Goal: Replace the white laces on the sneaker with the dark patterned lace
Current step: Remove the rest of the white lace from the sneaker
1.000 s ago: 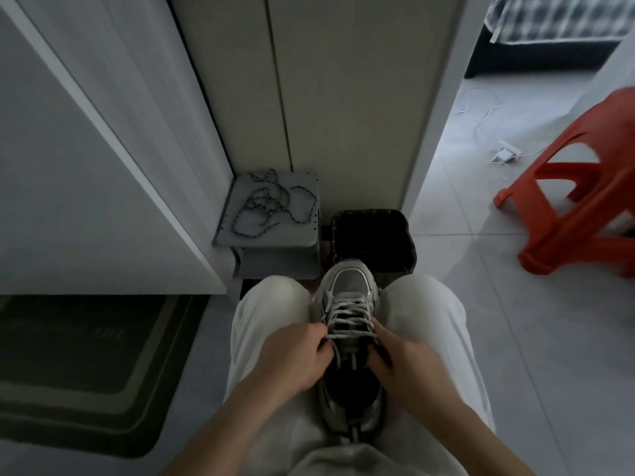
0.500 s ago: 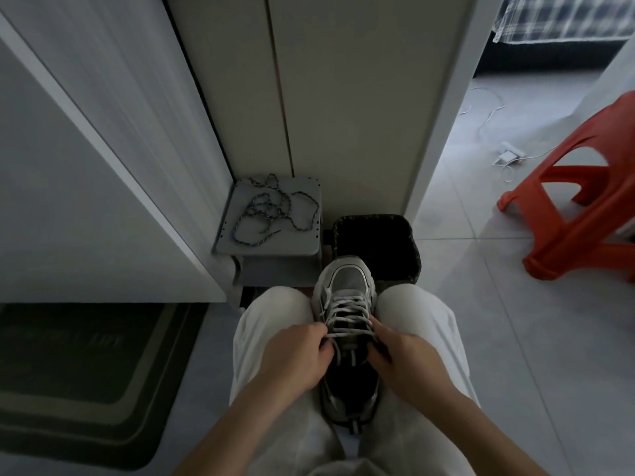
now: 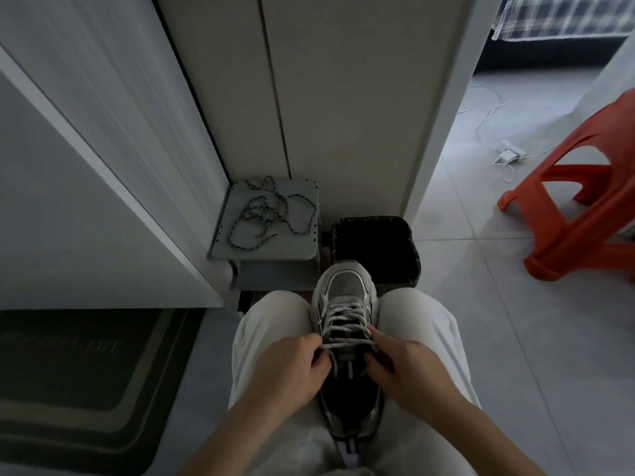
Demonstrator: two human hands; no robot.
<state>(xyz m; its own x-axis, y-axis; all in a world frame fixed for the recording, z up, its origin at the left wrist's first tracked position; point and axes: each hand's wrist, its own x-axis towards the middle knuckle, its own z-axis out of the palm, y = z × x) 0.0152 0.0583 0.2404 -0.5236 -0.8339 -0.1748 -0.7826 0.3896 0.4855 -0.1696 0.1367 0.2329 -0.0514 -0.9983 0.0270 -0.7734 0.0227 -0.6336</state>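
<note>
Presently: sneaker (image 3: 347, 297) wedged toe-forward between the knees, white laces (image 3: 343, 319) threaded through.
Left hand (image 3: 292, 369) pinching the nearest lace row at the left eyelets; right hand (image 3: 409, 372) curled round the sneaker's right edge by that same row. Dark patterned lace (image 3: 268, 214) lying tangled on the grey stool (image 3: 268, 252) ahead, well apart from both hands, beside a black bin (image 3: 410, 235); red stool (image 3: 584, 214) off right.

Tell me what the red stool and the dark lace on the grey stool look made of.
Red stool: probably moulded plastic, smooth with a slight sheen, legs and seat one piece. Dark patterned lace: looks like braided cord, matte, with light flecks.
</note>
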